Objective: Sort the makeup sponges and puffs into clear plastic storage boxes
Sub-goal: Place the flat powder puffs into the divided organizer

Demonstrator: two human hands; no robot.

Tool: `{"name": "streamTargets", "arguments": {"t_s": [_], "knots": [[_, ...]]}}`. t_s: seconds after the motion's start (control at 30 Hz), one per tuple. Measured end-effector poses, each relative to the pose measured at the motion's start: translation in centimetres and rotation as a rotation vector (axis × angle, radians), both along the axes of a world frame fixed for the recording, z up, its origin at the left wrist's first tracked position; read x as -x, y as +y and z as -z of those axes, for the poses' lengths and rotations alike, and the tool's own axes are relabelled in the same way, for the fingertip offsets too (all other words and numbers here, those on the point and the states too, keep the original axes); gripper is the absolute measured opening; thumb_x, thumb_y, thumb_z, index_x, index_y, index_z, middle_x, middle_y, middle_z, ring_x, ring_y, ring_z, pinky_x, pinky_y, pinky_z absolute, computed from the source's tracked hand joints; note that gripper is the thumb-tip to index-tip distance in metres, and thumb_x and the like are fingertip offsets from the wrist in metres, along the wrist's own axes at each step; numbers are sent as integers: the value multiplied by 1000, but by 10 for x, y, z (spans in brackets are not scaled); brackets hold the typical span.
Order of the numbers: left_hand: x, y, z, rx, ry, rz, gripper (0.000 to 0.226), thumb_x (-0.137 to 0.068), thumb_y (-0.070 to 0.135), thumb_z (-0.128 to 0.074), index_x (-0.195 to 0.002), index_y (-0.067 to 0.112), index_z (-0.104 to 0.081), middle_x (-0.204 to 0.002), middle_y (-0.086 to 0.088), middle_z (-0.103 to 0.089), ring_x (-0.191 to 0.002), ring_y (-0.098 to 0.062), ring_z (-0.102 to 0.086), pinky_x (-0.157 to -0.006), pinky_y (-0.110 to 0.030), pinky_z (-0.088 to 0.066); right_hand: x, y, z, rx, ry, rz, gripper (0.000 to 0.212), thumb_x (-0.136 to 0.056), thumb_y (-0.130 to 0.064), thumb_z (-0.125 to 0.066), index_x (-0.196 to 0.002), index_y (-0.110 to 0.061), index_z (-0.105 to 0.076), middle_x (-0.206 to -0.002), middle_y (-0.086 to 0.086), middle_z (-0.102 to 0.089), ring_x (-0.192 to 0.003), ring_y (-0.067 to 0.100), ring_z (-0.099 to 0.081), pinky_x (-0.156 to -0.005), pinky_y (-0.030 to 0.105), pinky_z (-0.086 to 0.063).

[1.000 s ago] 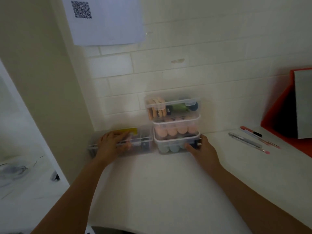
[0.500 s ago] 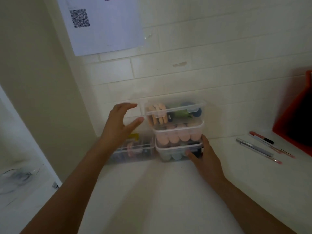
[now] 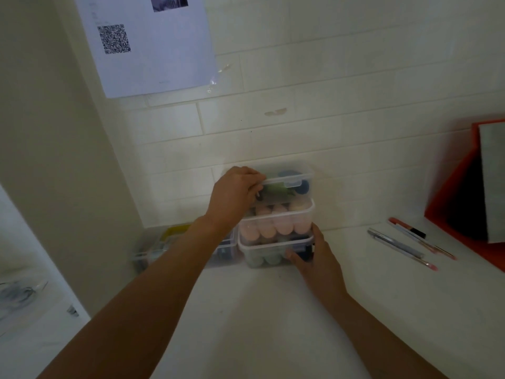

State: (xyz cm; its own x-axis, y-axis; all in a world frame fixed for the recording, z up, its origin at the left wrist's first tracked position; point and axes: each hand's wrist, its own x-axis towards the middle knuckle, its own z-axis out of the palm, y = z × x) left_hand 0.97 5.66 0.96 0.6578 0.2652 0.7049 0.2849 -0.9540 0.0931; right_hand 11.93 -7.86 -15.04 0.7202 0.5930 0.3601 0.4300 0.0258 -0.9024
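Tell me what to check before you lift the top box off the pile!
1. Left hand grips the top box: ok.
2. Right hand holds the bottom box steady: ok.
3. Top box's front clip is down: ok.
4. Pile sits straight on the middle box: ok.
5. Bare table in front for setting it down: ok.
6. Side box lid shut: cannot tell, the arm hides it.
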Motion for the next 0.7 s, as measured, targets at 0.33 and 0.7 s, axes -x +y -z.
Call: {"name": "streamTargets", "arguments": {"t_s": [0.33,0.7], "knots": [[40,1,-18,78,-125,-29,16,-88,13,-60,-96,10,-73,-95,-6,-67,-88,-16,-58,-80,-11,-36,6,-8,-7,94,-59,15,73,-83,-44,-65,-141,-43,-21,-123,-16,-49,-106,7,-53,-87,28,-45],[129,42,-2,122,-266,-274,11,-84,6,-64,-90,5,-72,-89,-10,-66,-86,-25,-59,-79,-22,-39,7,-6,-7,-88,66,-52,50,-84,-7,-69,-129,-12,-46,-116,2,-60,-98,3,-61,-78,13,-47]]}}
